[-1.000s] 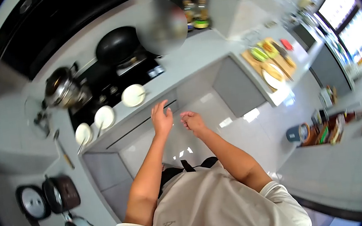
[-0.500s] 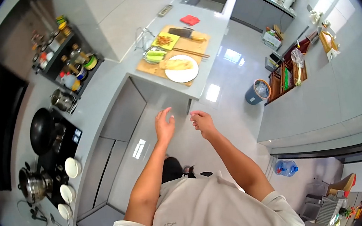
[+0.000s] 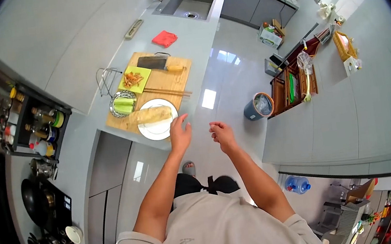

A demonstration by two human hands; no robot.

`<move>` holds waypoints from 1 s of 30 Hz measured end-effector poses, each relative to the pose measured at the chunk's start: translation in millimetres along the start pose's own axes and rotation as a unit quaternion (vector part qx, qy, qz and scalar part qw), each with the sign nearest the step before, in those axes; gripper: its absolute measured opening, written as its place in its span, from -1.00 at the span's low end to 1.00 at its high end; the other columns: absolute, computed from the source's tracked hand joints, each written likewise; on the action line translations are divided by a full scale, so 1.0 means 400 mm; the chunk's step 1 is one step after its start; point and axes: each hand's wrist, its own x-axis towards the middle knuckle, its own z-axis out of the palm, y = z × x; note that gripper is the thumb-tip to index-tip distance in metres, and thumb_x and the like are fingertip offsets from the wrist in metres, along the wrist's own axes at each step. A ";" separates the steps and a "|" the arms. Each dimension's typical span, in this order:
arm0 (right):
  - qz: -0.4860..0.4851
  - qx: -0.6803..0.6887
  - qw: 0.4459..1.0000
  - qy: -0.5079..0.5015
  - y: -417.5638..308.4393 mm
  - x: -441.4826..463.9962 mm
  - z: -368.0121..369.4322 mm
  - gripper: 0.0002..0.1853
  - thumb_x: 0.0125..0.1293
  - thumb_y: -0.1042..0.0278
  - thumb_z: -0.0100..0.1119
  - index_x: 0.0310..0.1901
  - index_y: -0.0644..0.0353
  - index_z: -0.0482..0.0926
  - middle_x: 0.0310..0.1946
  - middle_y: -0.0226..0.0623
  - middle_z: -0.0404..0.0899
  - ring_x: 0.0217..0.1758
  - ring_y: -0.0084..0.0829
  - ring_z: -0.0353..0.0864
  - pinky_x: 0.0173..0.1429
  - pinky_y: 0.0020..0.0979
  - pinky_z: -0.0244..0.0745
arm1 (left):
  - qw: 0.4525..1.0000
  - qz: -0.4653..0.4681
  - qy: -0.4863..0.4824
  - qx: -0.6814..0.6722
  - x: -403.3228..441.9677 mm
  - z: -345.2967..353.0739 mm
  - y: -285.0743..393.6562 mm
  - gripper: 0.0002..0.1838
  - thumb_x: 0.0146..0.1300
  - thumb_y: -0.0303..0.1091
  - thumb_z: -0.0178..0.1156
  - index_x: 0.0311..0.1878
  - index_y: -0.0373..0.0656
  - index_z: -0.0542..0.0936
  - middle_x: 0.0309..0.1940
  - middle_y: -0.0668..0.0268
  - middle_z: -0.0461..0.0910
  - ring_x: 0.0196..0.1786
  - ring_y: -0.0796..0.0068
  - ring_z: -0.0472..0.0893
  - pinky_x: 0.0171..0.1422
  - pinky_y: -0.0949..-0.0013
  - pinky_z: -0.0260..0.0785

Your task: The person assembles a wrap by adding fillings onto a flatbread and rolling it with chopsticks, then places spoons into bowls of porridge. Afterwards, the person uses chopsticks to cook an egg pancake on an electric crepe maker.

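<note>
My left hand (image 3: 180, 132) is open, its fingers stretched out. It hangs in front of the counter edge, apparently just short of the white plate (image 3: 156, 132). My right hand (image 3: 222, 134) is over the floor to the right, empty as far as I see, with fingers loosely bent. Across the plate lies a long pale-yellow food roll (image 3: 156, 114). The plate rests partly on a wooden cutting board (image 3: 174, 78). Also on the board are a cleaver (image 3: 151, 63), chopsticks (image 3: 167, 92), a yellow-green plate (image 3: 143, 73) of orange-brown food strips, and a patterned dish of green vegetable pieces (image 3: 123, 105).
A red cloth (image 3: 164, 39) lies between the board and the sink (image 3: 189, 1). To the left stand a spice rack (image 3: 34, 122), a wok (image 3: 35, 202) and white bowls (image 3: 74, 234). A trash bin (image 3: 258, 107) and a water jug (image 3: 297, 184) are on the floor at right.
I have moved forward, so the counter with the board and plate is nearer. My left hand is now beside the plate. Both hands keep nearly the same pose.
</note>
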 end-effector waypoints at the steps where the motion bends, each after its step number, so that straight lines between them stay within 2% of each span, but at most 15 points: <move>1: -0.004 0.006 1.000 -0.003 -0.025 0.037 -0.005 -0.79 0.47 0.38 0.18 0.07 0.19 0.63 -0.29 -0.40 0.63 -0.41 -0.59 0.48 -0.37 -0.53 0.39 | 1.000 -0.002 -0.002 0.005 0.035 0.018 0.008 -0.60 0.29 -0.47 0.30 0.20 -0.14 0.65 0.03 0.16 0.68 0.06 0.22 0.66 0.13 0.22 0.50; 8: 0.021 -0.048 0.997 -0.058 -0.171 0.277 0.013 -0.81 0.46 0.38 0.18 0.03 0.18 0.64 -0.29 -0.40 0.65 -0.42 -0.59 0.49 -0.37 -0.51 0.39 | 0.998 -0.046 0.027 0.027 0.214 0.137 0.027 -0.61 0.28 -0.46 0.31 0.19 -0.16 0.65 0.00 0.15 0.68 0.03 0.20 0.66 0.12 0.21 0.51; 11: 0.020 -0.060 0.990 -0.125 -0.228 0.401 0.020 -0.82 0.44 0.40 0.19 0.01 0.17 0.65 -0.31 -0.41 0.65 -0.43 -0.60 0.49 -0.37 -0.51 0.39 | 0.992 -0.090 0.072 0.042 0.276 0.185 0.015 -0.61 0.27 -0.46 0.31 0.19 -0.18 0.65 -0.02 0.14 0.68 0.03 0.21 0.66 0.13 0.21 0.52; 17: 0.053 -0.123 0.971 -0.199 -0.407 0.577 -0.012 -0.82 0.40 0.46 0.19 -0.01 0.16 0.66 -0.33 -0.41 0.65 -0.44 -0.62 0.48 -0.41 -0.53 0.37 | 0.972 -0.144 0.170 0.076 0.387 0.320 0.047 -0.60 0.26 -0.45 0.33 0.19 -0.19 0.65 -0.04 0.13 0.67 0.01 0.20 0.66 0.12 0.21 0.52; 20: 0.047 -0.144 0.962 -0.226 -0.462 0.665 -0.015 -0.82 0.40 0.47 0.19 -0.01 0.17 0.66 -0.34 -0.41 0.65 -0.44 -0.62 0.48 -0.41 -0.53 0.38 | 0.960 -0.191 0.179 0.098 0.419 0.358 0.070 -0.60 0.26 -0.45 0.34 0.18 -0.19 0.65 -0.03 0.12 0.66 0.01 0.19 0.66 0.12 0.22 0.52; 23: 0.058 -0.170 0.945 -0.273 -0.504 0.719 0.029 -0.82 0.39 0.47 0.19 -0.01 0.17 0.66 -0.34 -0.41 0.64 -0.44 -0.62 0.49 -0.41 -0.53 0.39 | 0.949 -0.225 0.200 0.095 0.452 0.370 0.063 -0.61 0.28 -0.45 0.30 0.19 -0.20 0.63 0.06 0.07 0.64 0.10 0.05 0.62 0.23 0.14 0.48; 26: 0.045 -0.209 0.920 -0.329 -0.492 0.775 0.089 -0.81 0.39 0.47 0.19 0.00 0.19 0.65 -0.34 -0.41 0.63 -0.43 -0.61 0.50 -0.40 -0.52 0.39 | 0.919 -0.239 0.272 0.155 0.472 0.382 -0.008 -0.58 0.24 -0.48 0.33 0.20 -0.22 0.63 0.00 0.07 0.66 0.06 0.11 0.65 0.20 0.15 0.49; 29: 0.043 -0.250 0.897 -0.362 -0.477 0.808 0.150 -0.80 0.38 0.48 0.18 0.00 0.21 0.65 -0.35 -0.42 0.63 -0.44 -0.61 0.51 -0.40 -0.52 0.38 | 0.895 -0.251 0.306 0.207 0.494 0.371 -0.075 -0.49 0.21 -0.51 0.31 0.28 -0.20 0.58 0.12 0.01 0.61 0.13 -0.02 0.60 0.26 0.06 0.46; 30: 0.045 -0.274 0.885 -0.374 -0.483 0.818 0.170 -0.81 0.38 0.48 0.17 -0.01 0.21 0.65 -0.35 -0.42 0.63 -0.44 -0.61 0.50 -0.40 -0.52 0.37 | 0.878 -0.285 0.288 0.256 0.511 0.368 -0.077 -0.45 0.20 -0.52 0.31 0.32 -0.18 0.55 0.17 -0.03 0.57 0.15 -0.07 0.58 0.27 0.03 0.45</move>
